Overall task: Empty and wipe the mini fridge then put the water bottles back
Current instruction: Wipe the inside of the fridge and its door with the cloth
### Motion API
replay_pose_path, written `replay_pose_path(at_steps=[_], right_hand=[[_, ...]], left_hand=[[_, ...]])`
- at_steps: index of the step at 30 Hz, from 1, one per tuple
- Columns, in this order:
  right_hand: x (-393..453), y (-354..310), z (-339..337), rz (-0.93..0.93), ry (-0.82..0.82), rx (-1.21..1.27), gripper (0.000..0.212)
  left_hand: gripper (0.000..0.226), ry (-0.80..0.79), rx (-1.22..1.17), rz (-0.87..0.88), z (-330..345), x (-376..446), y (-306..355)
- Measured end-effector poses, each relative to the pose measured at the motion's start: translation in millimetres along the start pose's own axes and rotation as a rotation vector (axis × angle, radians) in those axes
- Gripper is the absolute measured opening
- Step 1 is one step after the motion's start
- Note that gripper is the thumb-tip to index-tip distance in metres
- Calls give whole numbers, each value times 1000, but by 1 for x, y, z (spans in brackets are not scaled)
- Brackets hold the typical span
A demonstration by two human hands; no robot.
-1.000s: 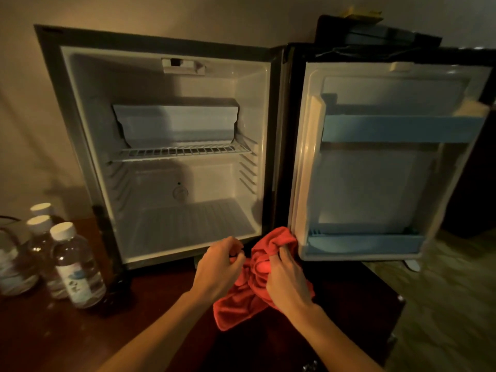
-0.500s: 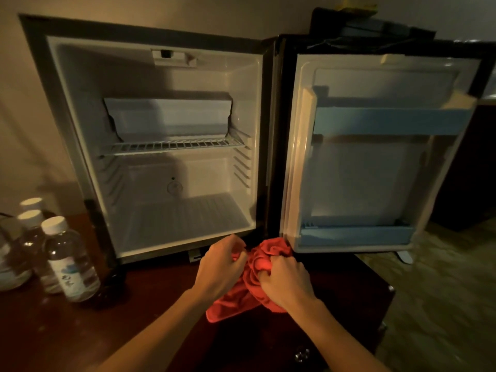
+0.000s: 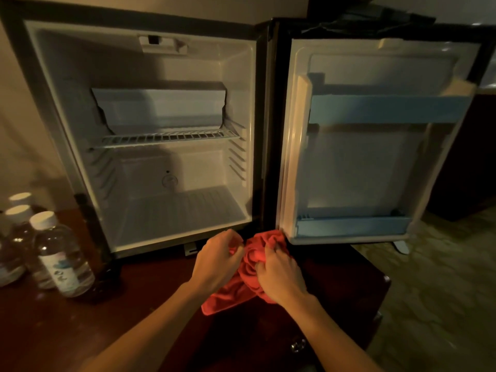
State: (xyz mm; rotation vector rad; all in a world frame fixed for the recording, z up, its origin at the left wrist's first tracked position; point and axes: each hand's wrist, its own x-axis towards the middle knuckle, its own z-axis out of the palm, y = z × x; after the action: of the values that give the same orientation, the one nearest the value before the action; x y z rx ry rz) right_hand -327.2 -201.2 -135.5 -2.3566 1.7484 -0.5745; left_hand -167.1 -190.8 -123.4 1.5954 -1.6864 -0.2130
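Note:
The mini fridge [image 3: 241, 108] stands open on a dark wooden table [image 3: 80, 331], with nothing inside it but a wire shelf [image 3: 166, 139]. Its door [image 3: 375, 167] is swung wide to the right, and the blue door racks hold nothing. In front of the fridge's lower right corner, my left hand [image 3: 218, 260] and my right hand [image 3: 281, 275] both grip a bunched red cloth [image 3: 249, 260] just above the table. Water bottles [image 3: 60, 253] with white caps stand on the table to the left of the fridge.
The table's right edge [image 3: 381, 299] drops off to a patterned floor [image 3: 442, 291]. A small metal knob [image 3: 298, 345] shows on the table front. Dark items lie on top of the fridge behind the door. A wall rises behind the bottles.
Both hands have kept bunching the red cloth into a tighter wad, staying at the fridge's lower right corner. The view has shifted slightly; the fridge and bottles have not moved.

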Motion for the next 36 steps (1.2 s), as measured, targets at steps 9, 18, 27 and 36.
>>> replay_pose_path(at_steps=[9, 18, 27, 36], right_hand=[[0, 3, 0, -48, 35, -31, 38], [-6, 2, -16, -385, 362, 37, 54], [17, -8, -73, -575, 599, -25, 34], [29, -43, -134, -458, 603, 348, 32]], left_hand=[[22, -9, 19, -3, 4, -3, -1], [22, -13, -11, 52, 0, 6, 19], [40, -18, -196, 165, -21, 8, 24], [27, 75, -527, 265, -42, 27, 68]])
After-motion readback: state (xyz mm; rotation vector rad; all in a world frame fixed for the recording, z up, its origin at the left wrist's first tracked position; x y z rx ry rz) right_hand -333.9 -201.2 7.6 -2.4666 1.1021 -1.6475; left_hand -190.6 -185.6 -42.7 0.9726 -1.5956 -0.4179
